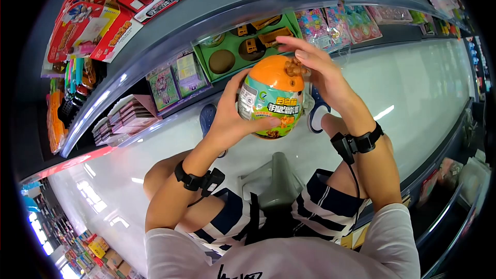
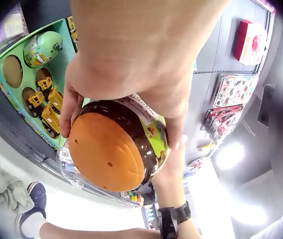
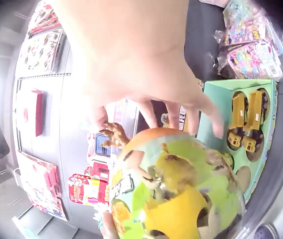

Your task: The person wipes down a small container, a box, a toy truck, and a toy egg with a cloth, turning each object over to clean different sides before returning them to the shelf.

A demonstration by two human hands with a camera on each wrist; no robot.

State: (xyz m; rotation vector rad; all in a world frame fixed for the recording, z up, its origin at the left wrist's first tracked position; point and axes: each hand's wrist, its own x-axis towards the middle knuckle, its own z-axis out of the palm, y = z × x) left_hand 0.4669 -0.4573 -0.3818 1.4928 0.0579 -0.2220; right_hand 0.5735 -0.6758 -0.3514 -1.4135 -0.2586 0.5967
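A large toy egg (image 1: pixel 271 98) with an orange cap and a green printed wrap is in front of my body. My left hand (image 1: pixel 232 111) grips its side, the thumb across the printed front. In the left wrist view the orange cap (image 2: pixel 106 152) shows small holes, with fingers and thumb on either side. Beside the cap is a small knobbly brown figure (image 3: pixel 114 135). My right hand (image 1: pixel 323 70) is over that figure, its thumb right at it, the other fingers (image 3: pixel 209 112) spread and extended past the egg.
A green display box (image 1: pixel 212 72) on the lower shelf has round holes and holds yellow toy trucks (image 1: pixel 268 36) and a green egg (image 2: pixel 43 48). Bagged toys (image 1: pixel 338 26) and card packs (image 1: pixel 188 75) flank it. A grey stool (image 1: pixel 279 175) stands between the knees.
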